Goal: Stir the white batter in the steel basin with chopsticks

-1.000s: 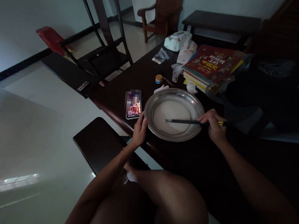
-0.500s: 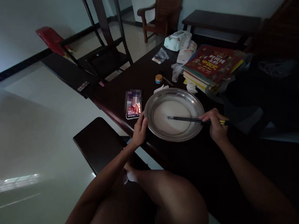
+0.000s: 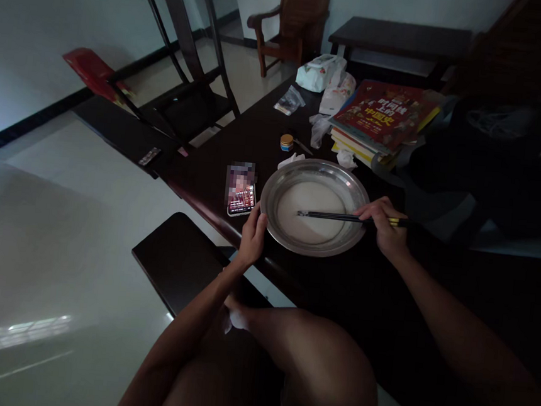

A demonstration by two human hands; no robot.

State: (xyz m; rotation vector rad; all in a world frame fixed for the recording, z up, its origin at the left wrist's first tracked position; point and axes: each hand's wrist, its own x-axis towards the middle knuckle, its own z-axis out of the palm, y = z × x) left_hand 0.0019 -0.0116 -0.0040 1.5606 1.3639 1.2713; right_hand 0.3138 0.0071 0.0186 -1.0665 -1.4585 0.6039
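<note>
Chopsticks (image 3: 330, 216) tips shifted left | right hand (image 3: 384, 229) grip holds them | left hand (image 3: 252, 234) grips basin (image 3: 281, 185) rim

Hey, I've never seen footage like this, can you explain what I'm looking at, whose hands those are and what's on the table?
This is one view from a camera worn on a person's head, looking down at their own bare hands. The left hand grips the rim of a metal basin holding a whitish liquid. The right hand holds dark chopsticks with tips over the liquid. On the dark table also lie a phone, a stack of books, a small jar and plastic bags.
</note>
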